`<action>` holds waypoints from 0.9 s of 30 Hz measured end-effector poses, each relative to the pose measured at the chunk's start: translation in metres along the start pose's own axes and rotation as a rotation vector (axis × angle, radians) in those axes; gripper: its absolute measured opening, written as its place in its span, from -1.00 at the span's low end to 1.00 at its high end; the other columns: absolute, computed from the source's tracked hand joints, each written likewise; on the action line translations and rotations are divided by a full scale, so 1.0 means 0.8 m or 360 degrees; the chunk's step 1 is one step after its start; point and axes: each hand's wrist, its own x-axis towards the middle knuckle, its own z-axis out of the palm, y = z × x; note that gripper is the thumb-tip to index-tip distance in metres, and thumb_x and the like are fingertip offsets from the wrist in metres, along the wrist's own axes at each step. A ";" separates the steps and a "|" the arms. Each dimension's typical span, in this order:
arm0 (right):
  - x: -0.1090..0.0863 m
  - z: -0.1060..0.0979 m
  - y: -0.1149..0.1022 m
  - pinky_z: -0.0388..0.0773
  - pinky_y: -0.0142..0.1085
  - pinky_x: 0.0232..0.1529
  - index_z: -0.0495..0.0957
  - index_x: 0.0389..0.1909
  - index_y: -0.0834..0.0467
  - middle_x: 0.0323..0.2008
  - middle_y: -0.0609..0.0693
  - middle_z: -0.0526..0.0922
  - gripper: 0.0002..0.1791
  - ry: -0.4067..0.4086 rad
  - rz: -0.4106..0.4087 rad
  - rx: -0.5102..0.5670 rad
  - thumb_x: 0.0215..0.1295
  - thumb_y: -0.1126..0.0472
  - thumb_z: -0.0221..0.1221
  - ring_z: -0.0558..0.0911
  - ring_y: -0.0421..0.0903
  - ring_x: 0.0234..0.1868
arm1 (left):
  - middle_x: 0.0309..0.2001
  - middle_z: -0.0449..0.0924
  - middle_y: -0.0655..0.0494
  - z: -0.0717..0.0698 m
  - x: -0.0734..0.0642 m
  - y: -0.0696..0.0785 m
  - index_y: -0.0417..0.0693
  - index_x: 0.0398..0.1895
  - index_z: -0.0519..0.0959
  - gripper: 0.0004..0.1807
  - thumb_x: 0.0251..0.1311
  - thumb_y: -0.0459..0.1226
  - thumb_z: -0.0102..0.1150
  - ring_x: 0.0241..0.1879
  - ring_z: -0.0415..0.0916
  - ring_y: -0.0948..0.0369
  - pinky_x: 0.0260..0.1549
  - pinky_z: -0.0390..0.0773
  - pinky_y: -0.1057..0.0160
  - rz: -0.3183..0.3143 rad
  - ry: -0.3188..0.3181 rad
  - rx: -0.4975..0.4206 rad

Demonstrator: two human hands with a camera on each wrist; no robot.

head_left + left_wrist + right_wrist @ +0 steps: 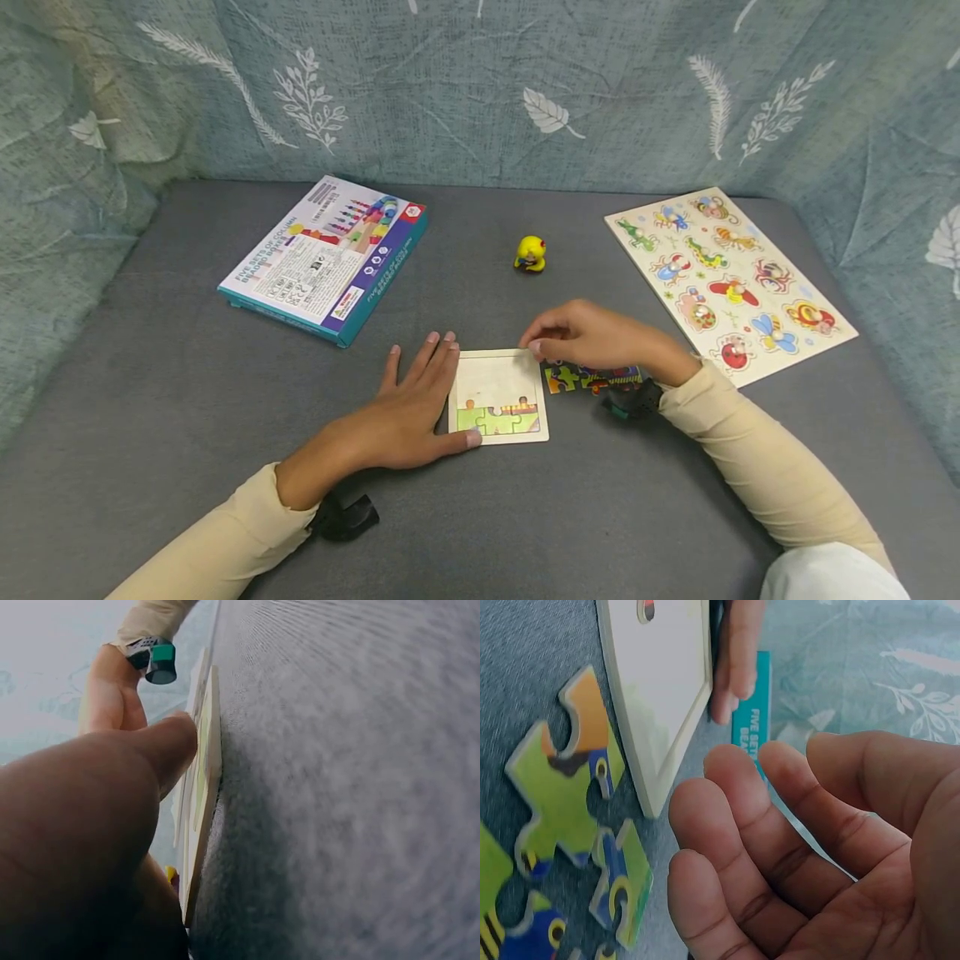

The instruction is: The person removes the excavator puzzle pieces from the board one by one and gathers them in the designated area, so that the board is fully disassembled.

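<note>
A small square wooden puzzle tray (491,379) lies flat on the table. Joined green jigsaw pieces (498,422) fill its near part; the far part shows bare wood. My left hand (405,421) rests along the tray's left side with fingers extended, its thumb on the near left corner. Over the far right corner hovers my right hand (592,333), its fingers loosely bent. Nothing sits between the fingertips (701,814) in the right wrist view. Beneath that hand lie several loose jigsaw pieces (564,379), green, orange and dark blue, partly hidden in the head view.
A boxed bead set (315,258) lies at the back left. Beyond the tray stands a small yellow toy figure (531,254). To the right is a large wooden insect puzzle board (731,279). A patterned teal curtain (480,92) hangs behind the grey table (480,533).
</note>
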 end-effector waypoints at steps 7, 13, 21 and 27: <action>0.011 0.013 -0.006 0.53 -0.27 -0.26 0.66 -0.07 0.20 -0.27 -0.04 0.70 -0.79 -0.0011 -0.0039 -0.0040 0.42 0.27 0.10 0.63 -0.13 -0.31 | 0.54 -0.53 -0.06 0.001 0.000 -0.001 -0.19 0.55 -0.27 0.16 0.20 0.38 -0.06 0.47 -0.65 0.04 0.26 -0.56 -0.26 0.0012 -0.0023 0.0062; 0.019 0.023 -0.012 0.52 -0.28 -0.30 0.65 -0.05 0.19 -0.26 -0.04 0.69 -0.79 -0.0071 -0.0072 -0.0010 0.44 0.26 0.10 0.60 -0.12 -0.33 | 0.54 -0.55 -0.02 0.001 0.001 -0.005 -0.15 0.55 -0.26 0.17 0.18 0.37 0.00 0.47 -0.66 0.07 0.26 -0.57 -0.25 0.0049 -0.0034 0.0050; 0.027 0.034 -0.016 0.49 -0.29 -0.31 0.65 -0.08 0.16 -0.26 -0.05 0.68 -0.80 -0.0135 -0.0131 0.0030 0.44 0.29 0.08 0.54 -0.19 -0.37 | 0.54 -0.51 -0.04 -0.001 0.002 -0.007 -0.17 0.55 -0.25 0.23 0.11 0.37 0.09 0.48 -0.63 0.04 0.25 -0.57 -0.27 0.0068 -0.0048 0.0006; 0.033 0.040 -0.016 0.50 -0.29 -0.22 0.65 -0.06 0.19 -0.19 -0.05 0.68 -0.79 -0.0192 -0.0177 0.0091 0.41 0.33 0.08 0.57 -0.19 -0.28 | 0.54 -0.52 -0.04 -0.001 0.003 -0.007 -0.19 0.55 -0.24 0.24 0.10 0.38 0.09 0.47 -0.65 0.04 0.25 -0.57 -0.27 0.0041 -0.0076 0.0005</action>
